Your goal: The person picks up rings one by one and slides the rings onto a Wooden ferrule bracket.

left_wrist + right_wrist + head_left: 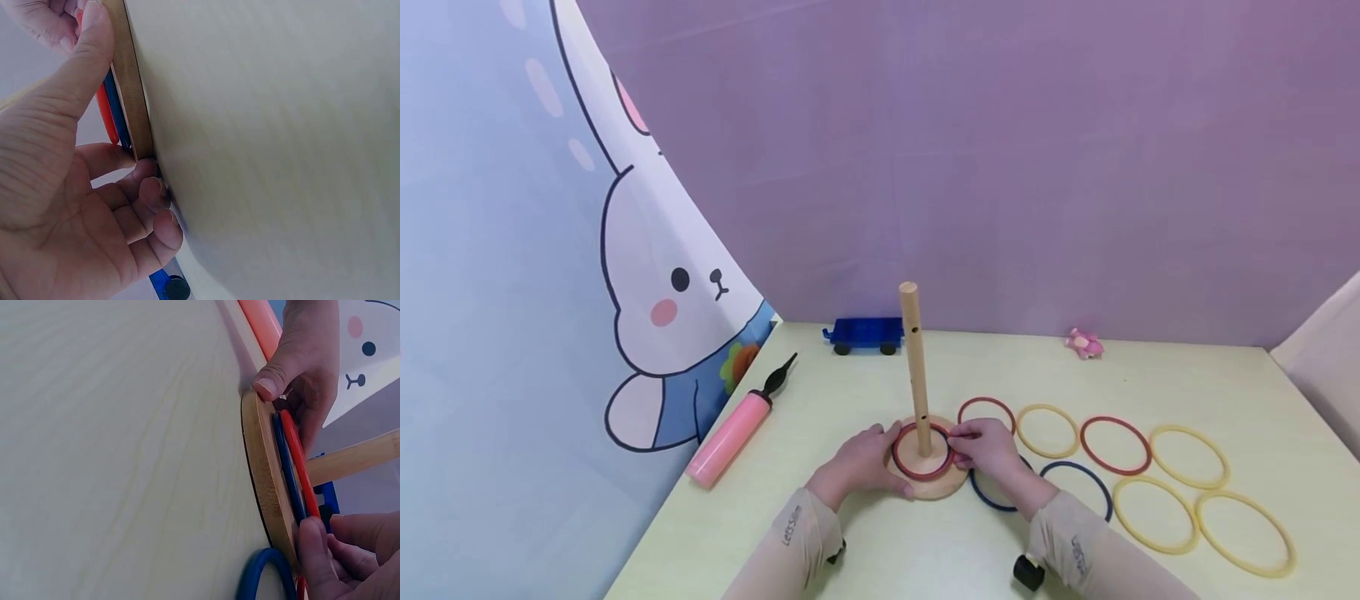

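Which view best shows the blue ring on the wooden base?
Right wrist: edge-on, the blue ring shows as a clear band between the red ring and the wooden base. Left wrist gives a shorter stretch, partly hidden by the left hand. Head shows only a dark sliver inside the red ring.

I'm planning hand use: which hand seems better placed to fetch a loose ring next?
Right, probably: the right hand, though pinching the red ring around the peg, is beside the loose rings; the left hand grips the wooden base, farther from them.
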Tool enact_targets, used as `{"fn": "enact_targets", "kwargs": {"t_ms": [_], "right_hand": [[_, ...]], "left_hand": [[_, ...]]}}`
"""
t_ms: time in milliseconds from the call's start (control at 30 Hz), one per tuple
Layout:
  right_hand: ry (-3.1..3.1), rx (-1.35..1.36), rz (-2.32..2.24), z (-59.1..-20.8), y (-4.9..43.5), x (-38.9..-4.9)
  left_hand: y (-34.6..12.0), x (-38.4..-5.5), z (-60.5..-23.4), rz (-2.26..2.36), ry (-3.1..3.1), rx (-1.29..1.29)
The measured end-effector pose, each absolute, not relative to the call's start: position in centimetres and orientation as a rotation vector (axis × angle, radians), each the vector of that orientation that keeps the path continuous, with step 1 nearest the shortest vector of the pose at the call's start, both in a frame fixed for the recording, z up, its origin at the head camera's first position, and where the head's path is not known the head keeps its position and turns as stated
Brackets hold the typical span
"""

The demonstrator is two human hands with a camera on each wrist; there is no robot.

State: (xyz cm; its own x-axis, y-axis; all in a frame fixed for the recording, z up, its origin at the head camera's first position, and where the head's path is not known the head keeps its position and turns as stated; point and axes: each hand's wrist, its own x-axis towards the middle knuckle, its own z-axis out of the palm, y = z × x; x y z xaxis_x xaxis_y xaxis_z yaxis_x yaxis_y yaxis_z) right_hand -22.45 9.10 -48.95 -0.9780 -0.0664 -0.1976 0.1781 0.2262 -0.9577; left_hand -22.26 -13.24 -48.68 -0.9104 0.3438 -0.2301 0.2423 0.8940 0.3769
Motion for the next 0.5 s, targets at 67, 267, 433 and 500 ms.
{"fn": "enact_targets", "kwargs": {"t_ms": [67,267,433,500], "right_hand": [[2.318,0.103,-1.828,-49.0,9.2,-22.5],[2.338,0.070,-1.856,-48.6,9.9,-22.3],[2.360,0.003,-1.854,-47.2,11.3,-21.7],[2.363,-0.006,-1.846,-46.7,11.9,-21.3]], "left_hand": [[-13.2,-22.3,-48.8,0.497,2.767,0.444],[-13.2,-22.4,-48.9,0.509,2.765,0.447],[-13.2,-22.4,-48.8,0.526,2.762,0.448],[-13.2,-22.4,-48.7,0.527,2.760,0.447]]}}
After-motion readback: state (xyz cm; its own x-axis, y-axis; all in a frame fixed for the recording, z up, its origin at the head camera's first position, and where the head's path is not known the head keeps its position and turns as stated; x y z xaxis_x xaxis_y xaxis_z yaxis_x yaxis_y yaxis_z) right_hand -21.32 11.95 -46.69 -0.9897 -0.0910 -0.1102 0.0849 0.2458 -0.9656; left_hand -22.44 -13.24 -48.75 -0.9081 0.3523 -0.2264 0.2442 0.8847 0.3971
